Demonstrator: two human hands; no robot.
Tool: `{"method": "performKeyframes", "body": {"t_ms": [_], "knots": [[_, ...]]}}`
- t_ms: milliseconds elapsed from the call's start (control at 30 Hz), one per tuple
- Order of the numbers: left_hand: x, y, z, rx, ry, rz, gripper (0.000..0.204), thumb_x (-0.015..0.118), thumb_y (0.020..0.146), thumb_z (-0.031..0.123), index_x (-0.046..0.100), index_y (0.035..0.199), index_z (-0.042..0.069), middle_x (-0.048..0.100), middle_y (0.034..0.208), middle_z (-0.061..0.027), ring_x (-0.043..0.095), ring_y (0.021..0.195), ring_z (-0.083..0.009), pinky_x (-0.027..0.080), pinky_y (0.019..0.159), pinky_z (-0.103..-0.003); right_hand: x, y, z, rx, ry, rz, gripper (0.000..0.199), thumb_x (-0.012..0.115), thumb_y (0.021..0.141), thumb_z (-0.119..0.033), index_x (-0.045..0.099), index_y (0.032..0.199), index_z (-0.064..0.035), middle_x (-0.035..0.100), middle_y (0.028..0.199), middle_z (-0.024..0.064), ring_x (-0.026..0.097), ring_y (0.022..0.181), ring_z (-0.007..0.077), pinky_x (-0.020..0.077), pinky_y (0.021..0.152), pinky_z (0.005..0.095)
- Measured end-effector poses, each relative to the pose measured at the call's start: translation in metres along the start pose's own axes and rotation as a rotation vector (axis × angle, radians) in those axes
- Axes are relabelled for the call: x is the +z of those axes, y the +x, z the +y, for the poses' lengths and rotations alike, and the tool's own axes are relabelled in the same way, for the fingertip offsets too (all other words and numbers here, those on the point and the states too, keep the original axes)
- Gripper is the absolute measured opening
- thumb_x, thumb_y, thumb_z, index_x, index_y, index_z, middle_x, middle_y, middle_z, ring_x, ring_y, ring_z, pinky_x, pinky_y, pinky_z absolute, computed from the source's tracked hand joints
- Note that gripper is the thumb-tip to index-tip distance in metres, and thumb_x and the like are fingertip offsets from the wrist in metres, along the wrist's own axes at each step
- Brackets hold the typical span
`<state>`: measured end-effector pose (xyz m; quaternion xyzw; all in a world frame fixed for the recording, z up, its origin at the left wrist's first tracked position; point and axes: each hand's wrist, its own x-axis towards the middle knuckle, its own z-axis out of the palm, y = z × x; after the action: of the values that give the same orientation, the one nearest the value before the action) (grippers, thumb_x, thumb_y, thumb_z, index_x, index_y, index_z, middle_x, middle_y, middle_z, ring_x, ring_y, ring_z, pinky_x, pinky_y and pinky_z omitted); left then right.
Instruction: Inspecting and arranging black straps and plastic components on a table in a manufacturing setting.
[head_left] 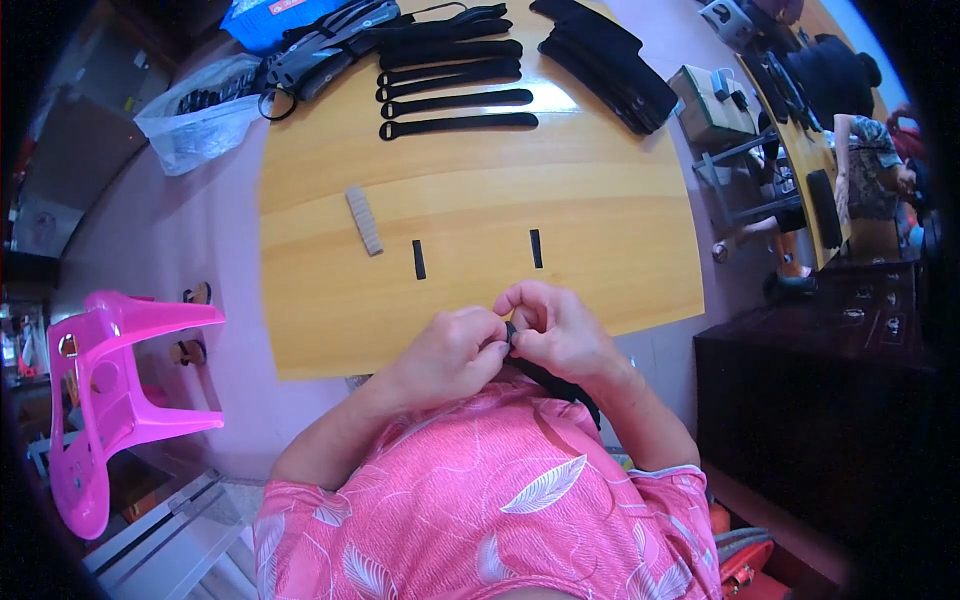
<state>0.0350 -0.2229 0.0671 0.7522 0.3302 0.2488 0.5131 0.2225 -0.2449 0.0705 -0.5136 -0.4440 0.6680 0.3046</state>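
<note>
My left hand (458,345) and my right hand (562,332) meet at the table's near edge, both with fingers pinched. Between their fingertips is a small end of a black strap (560,386), whose longer part hangs down over my lap. The fingers cover most of that end. Just beyond my hands, two short black strips (419,259) lie apart on the wooden table (470,190). To their left rests a grey segmented strip (363,221). Farther off, several black straps with ring ends (460,125) lie in a row.
Stacked black fabric pieces (610,65) lie at the far right of the table. A grey and black bundle (330,45) sits far left, near a clear plastic bag (200,125). A pink stool (120,400) stands left. Another person's arm (842,165) shows at a table on the right.
</note>
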Motion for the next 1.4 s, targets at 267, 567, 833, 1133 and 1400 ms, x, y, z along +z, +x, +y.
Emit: {"method": "performKeyframes", "body": {"t_ms": [267,567,833,1133,1400], "knots": [[0.037,-0.012,-0.004,0.104,0.152,0.293,0.002,0.055,0.075,-0.001,0.054,0.077,-0.002,0.056,0.072,-0.0206,0.057,0.065,-0.0379,0.045,0.057,-0.045,0.015,-0.012,0.001,-0.029,-0.155,0.121,0.024,0.052,0.074,0.006,0.055,0.097,0.0035,0.043,0.065,-0.0048,0.041,0.057,0.0035,0.0315,0.048,0.0224],[0.033,-0.017,0.009,0.108,-0.050,0.178,0.005,0.054,0.079,-0.005,0.056,0.081,-0.002,0.056,0.071,-0.0113,0.058,0.065,-0.0212,0.046,0.058,-0.033,-0.008,-0.030,-0.002,-0.088,-0.124,-0.054,0.024,0.065,0.082,-0.012,0.058,0.099,0.0035,0.055,0.066,0.0004,0.049,0.059,0.0069,0.0378,0.050,0.0249],[0.044,-0.019,0.001,0.036,-0.199,0.267,0.006,0.052,0.080,-0.007,0.056,0.078,-0.002,0.058,0.071,-0.0111,0.059,0.061,-0.0171,0.048,0.056,-0.030,-0.009,-0.019,0.002,-0.089,-0.131,-0.100,0.019,0.061,0.077,-0.002,0.060,0.095,0.0033,0.054,0.059,0.0000,0.048,0.056,0.0063,0.0371,0.047,0.0245],[0.012,-0.011,-0.012,-0.279,-0.748,0.211,0.008,0.049,0.091,0.000,0.057,0.089,0.000,0.063,0.077,-0.0034,0.059,0.068,-0.0098,0.050,0.062,-0.023,0.001,0.002,-0.022,-0.096,0.296,-0.034,0.016,0.055,0.079,0.004,0.053,0.095,0.0034,0.046,0.063,-0.0023,0.047,0.056,0.0053,0.0360,0.048,0.0217],[-0.012,-0.003,-0.024,-0.258,-0.623,0.026,0.016,0.057,0.095,0.015,0.056,0.091,0.000,0.060,0.081,-0.0026,0.056,0.075,-0.0078,0.047,0.067,-0.023,0.010,0.020,-0.031,-0.100,-0.145,0.014,0.016,0.057,0.079,0.001,0.055,0.095,0.0020,0.045,0.062,-0.0037,0.043,0.055,0.0046,0.0341,0.048,0.0231]]}}
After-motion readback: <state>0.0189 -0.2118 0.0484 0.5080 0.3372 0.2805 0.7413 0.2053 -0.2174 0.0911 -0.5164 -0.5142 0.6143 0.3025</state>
